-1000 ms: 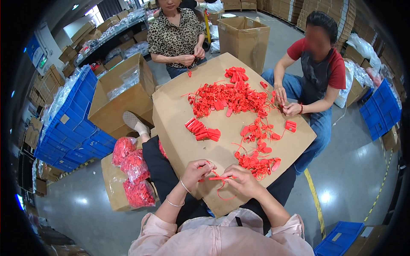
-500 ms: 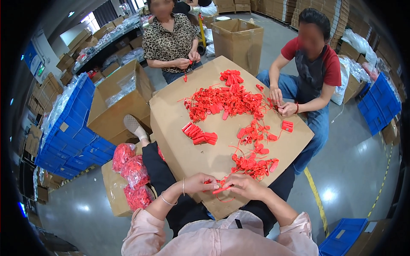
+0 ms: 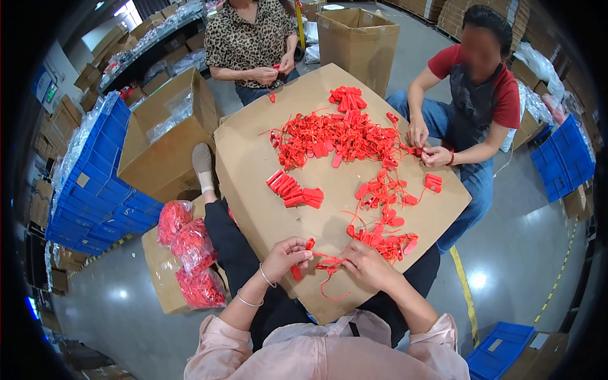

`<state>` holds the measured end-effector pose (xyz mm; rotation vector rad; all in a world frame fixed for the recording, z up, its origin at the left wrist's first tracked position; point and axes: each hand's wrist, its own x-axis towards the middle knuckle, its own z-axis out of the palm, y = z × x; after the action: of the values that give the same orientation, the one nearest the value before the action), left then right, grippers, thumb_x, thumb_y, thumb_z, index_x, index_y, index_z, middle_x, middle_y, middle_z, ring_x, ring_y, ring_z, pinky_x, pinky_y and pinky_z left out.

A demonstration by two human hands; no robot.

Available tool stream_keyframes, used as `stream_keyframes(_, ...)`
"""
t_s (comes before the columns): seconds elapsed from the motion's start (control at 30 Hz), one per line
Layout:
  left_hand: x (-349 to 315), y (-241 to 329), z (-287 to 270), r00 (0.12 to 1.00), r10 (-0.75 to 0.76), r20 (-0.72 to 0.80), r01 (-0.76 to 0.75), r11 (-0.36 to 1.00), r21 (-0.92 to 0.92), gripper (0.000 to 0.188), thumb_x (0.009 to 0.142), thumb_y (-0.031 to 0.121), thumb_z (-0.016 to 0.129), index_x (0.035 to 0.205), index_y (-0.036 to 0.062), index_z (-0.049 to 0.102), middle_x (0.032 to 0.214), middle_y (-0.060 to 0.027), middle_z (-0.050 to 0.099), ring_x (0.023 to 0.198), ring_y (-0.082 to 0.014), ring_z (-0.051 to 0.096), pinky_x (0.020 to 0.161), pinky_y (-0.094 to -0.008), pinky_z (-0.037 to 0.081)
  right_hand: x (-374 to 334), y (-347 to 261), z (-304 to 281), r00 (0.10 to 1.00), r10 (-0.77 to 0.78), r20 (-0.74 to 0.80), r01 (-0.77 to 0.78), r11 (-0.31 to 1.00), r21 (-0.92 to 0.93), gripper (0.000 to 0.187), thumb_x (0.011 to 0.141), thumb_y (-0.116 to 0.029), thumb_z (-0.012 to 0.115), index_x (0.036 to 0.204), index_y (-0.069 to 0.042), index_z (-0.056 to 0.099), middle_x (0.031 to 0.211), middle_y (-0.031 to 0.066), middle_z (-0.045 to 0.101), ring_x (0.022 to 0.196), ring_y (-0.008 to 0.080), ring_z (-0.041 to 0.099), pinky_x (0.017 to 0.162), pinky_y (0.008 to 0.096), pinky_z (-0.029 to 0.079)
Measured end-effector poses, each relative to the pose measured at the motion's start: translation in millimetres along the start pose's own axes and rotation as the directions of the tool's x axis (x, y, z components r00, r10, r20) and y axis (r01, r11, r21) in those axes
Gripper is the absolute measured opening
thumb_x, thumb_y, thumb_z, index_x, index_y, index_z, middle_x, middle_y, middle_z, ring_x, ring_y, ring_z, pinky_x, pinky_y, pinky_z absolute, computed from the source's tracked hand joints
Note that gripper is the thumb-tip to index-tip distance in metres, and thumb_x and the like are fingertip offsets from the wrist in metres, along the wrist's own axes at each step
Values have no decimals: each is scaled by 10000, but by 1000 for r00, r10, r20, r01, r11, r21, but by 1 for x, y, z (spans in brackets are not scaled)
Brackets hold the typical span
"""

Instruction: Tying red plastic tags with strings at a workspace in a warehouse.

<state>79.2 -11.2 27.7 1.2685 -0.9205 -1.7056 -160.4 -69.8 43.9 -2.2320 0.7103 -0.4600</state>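
Note:
My left hand [image 3: 288, 258] is closed in a pinch on a small red plastic piece [image 3: 296, 272] with a thin red cord. The cord [image 3: 328, 258] stretches across toward my right hand [image 3: 368, 265], whose fingers are pinched on its other side. A loose loop and tail of cord hang below, over the near corner of the cardboard sheet [image 3: 266, 209]. Just beyond my right hand lies a small tangle of red corded pieces [image 3: 392, 246]. A larger heap [image 3: 342, 142] spreads over the far middle, and a neat row of red pieces [image 3: 294, 190] rests left of centre.
Two people [image 3: 250, 50] [image 3: 472, 95] sit at the far and right sides, handling red pieces. Bags of red pieces [image 3: 193, 247] lie on a carton at my left. Blue crates [image 3: 104, 183] and an open carton [image 3: 152, 158] stand farther left; another carton [image 3: 358, 50] stands behind.
My hands have moved apart, the left one leftward and up, drawing the red cord out between them. A red piece now hangs below my left hand. The view has shifted slightly.

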Motion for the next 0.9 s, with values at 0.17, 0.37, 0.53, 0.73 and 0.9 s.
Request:
stream_keyframes(0.17, 1, 2, 30, 994, 25, -102, -52, 961, -273, 126, 839, 105, 583, 929, 19, 563, 783, -23, 589, 628, -61, 527, 614, -193, 438, 18, 11, 27, 913, 262, -312, -192, 952, 237, 118, 773, -31, 601, 886, 3, 588, 805, 95, 525, 704, 197, 553, 623, 303, 462)
stream_keyframes(0.37, 15, -14, 39, 970, 40, -239, -158, 851, -501, 138, 820, 81, 599, 932, 33, 533, 792, -49, 599, 690, -87, 559, 660, -220, 457, 30, 14, 72, 793, 503, -344, -144, 702, 697, 82, 789, -12, 608, 867, -6, 585, 788, 18, 517, 649, 59, 521, 599, 203, 441)
stream_keyframes(0.53, 23, -24, 43, 939, 31, -343, -187, 883, -430, 124, 814, 63, 595, 916, 39, 528, 794, -46, 593, 664, -98, 557, 633, -232, 474, 27, 7, 70, 847, 481, -228, -59, 510, 858, 130, 823, 12, 557, 952, 0, 541, 856, 35, 574, 737, 68, 565, 666, 197, 464)
stream_keyframes(0.73, 27, -32, 46, 889, 135, -437, -267, 928, -258, 157, 805, 58, 615, 934, 33, 530, 743, -19, 579, 643, -63, 547, 603, -184, 467, 25, -4, 60, 877, 451, -163, -26, 385, 922, 141, 837, 5, 547, 976, 9, 523, 839, 36, 597, 756, 67, 567, 687, 193, 463)
stream_keyframes(0.9, 23, -24, 47, 892, 183, -413, -269, 949, -162, 171, 799, 41, 618, 946, 19, 534, 717, -4, 561, 601, -55, 532, 580, -173, 466, 25, 16, 66, 865, 467, -181, -60, 456, 888, 135, 833, -16, 570, 961, 3, 531, 819, 29, 598, 748, 60, 564, 680, 189, 460)
